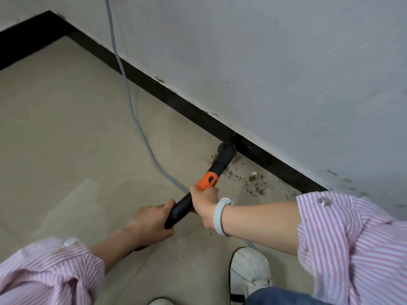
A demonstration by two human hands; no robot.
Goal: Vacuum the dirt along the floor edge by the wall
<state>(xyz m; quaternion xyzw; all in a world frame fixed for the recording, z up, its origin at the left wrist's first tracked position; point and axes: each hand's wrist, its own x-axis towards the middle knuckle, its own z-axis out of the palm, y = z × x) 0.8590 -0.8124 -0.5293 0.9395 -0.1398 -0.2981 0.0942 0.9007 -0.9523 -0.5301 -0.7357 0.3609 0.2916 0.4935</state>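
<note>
Striped pink-and-white sleeves (352, 238) fill the bottom corners of the view, and from them both forearms reach toward the black vacuum wand (196, 194), which serves as the landmark. At its near end the left hand (152, 221) is curled round the wand, and just ahead of it the right hand (203, 204) grips the wand below the orange collar (208, 180); a pale wristband (220, 216) sits on the right wrist. At the far end of the wand, the round black nozzle (226, 150) is pressed onto the floor (66, 139) right against the black skirting (176, 100) at the foot of the grey-white wall (286, 62). Brown dirt (253, 181) lies scattered on the floor just right of the wand, in the strip between it and the skirting, some of it touching the nozzle's rim. Left of the wand the beige floor stretches wide and open back to the corner where the skirting turns. A grey cable (130, 95) hangs down the wall beyond the wand, crosses the skirting, and trails over the floor to pass under the wand near the right hand, lying across the open side. A white shoe (248, 271) stands on the floor nearer than the wand, below the right forearm, with blue denim (275, 297) beside it at the bottom edge.
</note>
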